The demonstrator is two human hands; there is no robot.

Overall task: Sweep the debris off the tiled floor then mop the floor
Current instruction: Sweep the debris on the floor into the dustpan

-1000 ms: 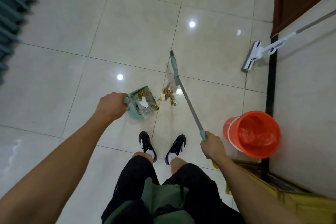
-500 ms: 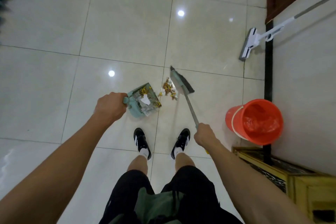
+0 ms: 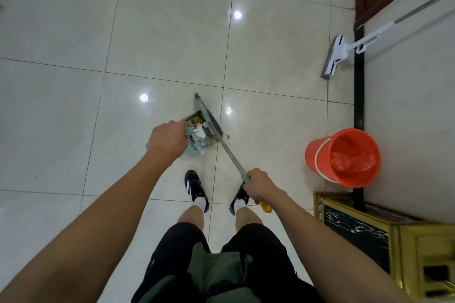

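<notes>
Sweeping: we stand on the tiled floor [image 3: 73,32], broom head [image 3: 208,117] pressed against the dustpan [image 3: 194,147] mouth
Left hand [image 3: 167,142]: we grip the dustpan handle
Right hand [image 3: 259,186]: we clasp the broom [image 3: 231,155] shaft
Debris [image 3: 200,133]: piled inside the dustpan; one crumb [image 3: 228,136] just beside the broom
Mop [image 3: 334,56]: leaning at the wall, beyond the orange bucket [image 3: 344,157]

Bare forearms, no sleeves; left hand [image 3: 167,144] and right hand [image 3: 261,186] ungloved. Black shorts [image 3: 170,261]. Grey-green garment [image 3: 214,268] hangs at waist. Black trainers [image 3: 194,187] with white stripes. White ankle socks [image 3: 200,202]. Bare knees.
</notes>
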